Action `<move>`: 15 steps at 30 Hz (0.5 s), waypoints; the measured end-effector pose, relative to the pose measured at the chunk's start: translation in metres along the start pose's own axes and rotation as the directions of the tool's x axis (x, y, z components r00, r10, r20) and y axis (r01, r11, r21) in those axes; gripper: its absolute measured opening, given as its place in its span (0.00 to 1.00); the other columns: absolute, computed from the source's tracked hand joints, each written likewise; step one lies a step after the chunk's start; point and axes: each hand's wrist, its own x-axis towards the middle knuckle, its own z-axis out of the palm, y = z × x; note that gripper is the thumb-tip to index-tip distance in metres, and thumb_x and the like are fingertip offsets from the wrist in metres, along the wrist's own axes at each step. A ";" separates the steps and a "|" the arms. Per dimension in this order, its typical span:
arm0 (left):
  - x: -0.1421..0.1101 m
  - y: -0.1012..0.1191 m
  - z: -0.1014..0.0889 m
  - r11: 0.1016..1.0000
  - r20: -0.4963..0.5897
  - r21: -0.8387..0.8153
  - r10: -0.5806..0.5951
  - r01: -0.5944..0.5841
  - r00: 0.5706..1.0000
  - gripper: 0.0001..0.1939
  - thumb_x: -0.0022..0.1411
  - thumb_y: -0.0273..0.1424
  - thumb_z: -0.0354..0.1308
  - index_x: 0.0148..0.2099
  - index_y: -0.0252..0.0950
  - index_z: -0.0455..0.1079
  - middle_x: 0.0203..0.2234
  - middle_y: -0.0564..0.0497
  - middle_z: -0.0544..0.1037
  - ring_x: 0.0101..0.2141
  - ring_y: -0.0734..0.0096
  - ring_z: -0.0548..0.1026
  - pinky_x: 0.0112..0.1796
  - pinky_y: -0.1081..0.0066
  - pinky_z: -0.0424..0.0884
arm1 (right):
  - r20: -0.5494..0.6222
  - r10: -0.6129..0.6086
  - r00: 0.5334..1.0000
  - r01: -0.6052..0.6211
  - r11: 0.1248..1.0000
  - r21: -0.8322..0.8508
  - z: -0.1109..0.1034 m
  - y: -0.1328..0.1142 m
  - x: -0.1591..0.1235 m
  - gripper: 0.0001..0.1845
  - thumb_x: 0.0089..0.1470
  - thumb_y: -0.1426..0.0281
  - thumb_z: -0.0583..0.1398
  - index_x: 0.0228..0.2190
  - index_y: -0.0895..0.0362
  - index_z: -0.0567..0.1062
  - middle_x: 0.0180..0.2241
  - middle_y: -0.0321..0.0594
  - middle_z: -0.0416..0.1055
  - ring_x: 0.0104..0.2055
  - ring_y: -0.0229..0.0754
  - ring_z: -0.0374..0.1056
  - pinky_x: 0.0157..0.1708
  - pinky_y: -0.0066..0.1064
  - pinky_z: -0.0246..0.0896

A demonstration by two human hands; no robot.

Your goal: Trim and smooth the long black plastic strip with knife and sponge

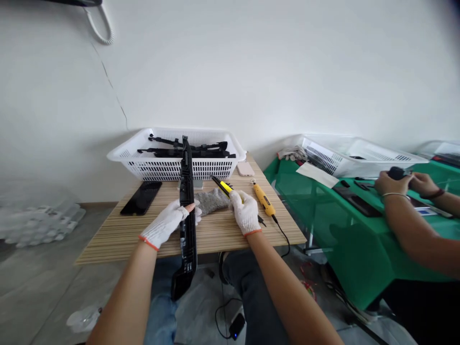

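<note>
My left hand (174,220), in a white knit glove with an orange cuff, is closed round a long black plastic trim piece (187,187). The piece stands lengthwise over the table's front edge, its wide lower end above my lap. My right hand (245,211), gloved the same way, grips a slim black-and-yellow hand tool (225,187) whose black end points up and left towards the trim piece, apart from it. Between my hands lies a grey fuzzy cloth (212,201). Right of my right hand is a yellow corded power tool (265,199).
A white basket (154,167) with several black strips (212,153) stands at the table's back. A black phone (141,198) lies left, a pink phone (246,168) back right. On the right, another person's hands (395,184) hold a dark object above a green-covered table (359,249).
</note>
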 end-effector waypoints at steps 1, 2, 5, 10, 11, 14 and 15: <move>0.001 -0.001 0.000 1.000 -0.008 -0.018 0.004 -0.004 1.000 0.23 0.50 0.40 0.71 0.43 0.32 0.71 0.27 0.49 0.79 0.29 0.66 0.78 0.33 0.68 0.76 | -0.049 0.015 0.999 -0.020 0.994 -0.105 -0.003 -0.004 -0.001 0.29 0.61 0.49 0.49 0.36 0.56 0.80 0.27 0.40 0.76 0.32 0.43 0.71 0.33 0.29 0.62; 0.001 -0.001 0.000 1.000 -0.011 -0.029 0.005 -0.006 1.000 0.22 0.50 0.40 0.71 0.42 0.32 0.71 0.27 0.49 0.78 0.28 0.67 0.78 0.32 0.68 0.76 | -0.074 0.040 0.996 -0.056 0.973 -0.223 -0.004 -0.010 -0.003 0.27 0.62 0.49 0.50 0.39 0.54 0.80 0.30 0.41 0.78 0.35 0.46 0.73 0.36 0.31 0.63; -0.001 -0.002 0.000 0.999 -0.014 -0.033 0.002 -0.003 1.000 0.23 0.50 0.41 0.71 0.43 0.32 0.70 0.26 0.51 0.78 0.27 0.68 0.78 0.31 0.68 0.75 | -0.047 0.132 0.990 -0.137 0.841 -0.523 -0.002 -0.027 -0.010 0.26 0.60 0.49 0.54 0.50 0.50 0.76 0.32 0.44 0.79 0.38 0.53 0.76 0.39 0.38 0.65; -0.005 -0.003 -0.003 1.000 0.034 0.008 -0.020 0.019 0.999 0.26 0.50 0.44 0.70 0.44 0.32 0.70 0.26 0.51 0.78 0.27 0.67 0.78 0.31 0.68 0.74 | 0.075 0.086 0.993 -0.009 0.715 -0.700 0.005 -0.043 -0.022 0.26 0.59 0.52 0.57 0.52 0.53 0.75 0.40 0.50 0.77 0.41 0.54 0.76 0.40 0.40 0.67; -0.005 -0.003 -0.003 1.000 0.038 0.020 -0.021 0.020 0.999 0.26 0.50 0.44 0.70 0.45 0.32 0.69 0.26 0.50 0.78 0.27 0.67 0.78 0.30 0.68 0.74 | 0.093 0.058 0.994 0.023 0.722 -0.692 0.002 -0.046 -0.022 0.25 0.58 0.52 0.59 0.51 0.53 0.76 0.42 0.50 0.76 0.43 0.55 0.75 0.41 0.41 0.67; -0.004 -0.004 -0.005 0.998 0.030 0.066 -0.015 0.013 0.999 0.25 0.51 0.44 0.70 0.43 0.32 0.69 0.27 0.49 0.79 0.27 0.66 0.79 0.30 0.68 0.73 | 0.044 -0.032 0.999 0.051 0.844 -0.533 -0.025 -0.055 -0.019 0.22 0.58 0.53 0.59 0.47 0.52 0.78 0.46 0.49 0.74 0.48 0.55 0.72 0.45 0.45 0.67; -0.004 -0.005 -0.005 0.997 0.027 0.078 -0.008 0.006 1.000 0.24 0.51 0.44 0.70 0.42 0.32 0.69 0.28 0.49 0.79 0.27 0.66 0.79 0.30 0.68 0.73 | -0.007 -0.092 0.996 0.081 0.913 -0.399 -0.037 -0.058 -0.016 0.21 0.60 0.54 0.57 0.48 0.52 0.78 0.47 0.47 0.73 0.48 0.52 0.72 0.47 0.45 0.67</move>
